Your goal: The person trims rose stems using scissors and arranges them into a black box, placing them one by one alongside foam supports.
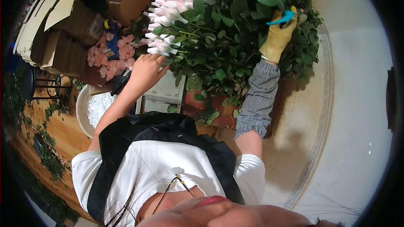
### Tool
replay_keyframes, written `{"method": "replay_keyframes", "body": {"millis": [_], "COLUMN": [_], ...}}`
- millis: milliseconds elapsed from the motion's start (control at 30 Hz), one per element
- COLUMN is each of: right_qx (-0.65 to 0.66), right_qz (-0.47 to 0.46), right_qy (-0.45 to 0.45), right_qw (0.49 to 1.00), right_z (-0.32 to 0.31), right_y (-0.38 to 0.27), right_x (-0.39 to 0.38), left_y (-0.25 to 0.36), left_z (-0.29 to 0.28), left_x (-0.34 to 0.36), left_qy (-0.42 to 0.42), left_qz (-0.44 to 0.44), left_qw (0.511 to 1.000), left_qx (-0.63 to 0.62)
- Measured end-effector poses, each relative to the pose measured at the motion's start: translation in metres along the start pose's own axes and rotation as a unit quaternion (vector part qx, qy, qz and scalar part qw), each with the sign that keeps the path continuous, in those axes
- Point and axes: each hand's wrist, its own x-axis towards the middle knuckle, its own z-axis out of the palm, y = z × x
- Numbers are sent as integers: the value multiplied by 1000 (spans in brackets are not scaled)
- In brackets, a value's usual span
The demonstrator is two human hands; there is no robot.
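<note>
One leafy flower pile point(248, 44) lay at far centre, with over a dozen netted heads point(170, 14) on its left. One bare left hand point(145, 73) reached the near heads, fingers loosely bent; one gloved right hand point(279, 35) curled among leaves, one blue piece point(281, 18) at its fingers. I could not tell whether either gripped stems. One white tub point(81, 111) stood left.
</note>
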Motion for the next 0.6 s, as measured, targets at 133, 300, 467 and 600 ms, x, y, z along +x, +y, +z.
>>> {"method": "replay_keyframes", "body": {"millis": [133,300,467,600], "right_qx": [-32,-112,-67,50], "right_qz": [-16,-92,-33,-90], "right_qy": [66,5,125,110], "right_qw": [997,989,989,989], "right_z": [14,35,5,8], "right_y": [-17,-25,-56,-107], "right_x": [-16,-8,-36,-94], "left_y": [-7,-12,-15,-9], "left_z": [-16,-12,-17,-36], "left_x": [-18,-45,-63,-73], "left_qy": [29,56,77,85], "left_qz": [-23,-5,-37,-122], "left_qw": [998,995,991,937], "left_qx": [-46,-78,-100,-318]}}
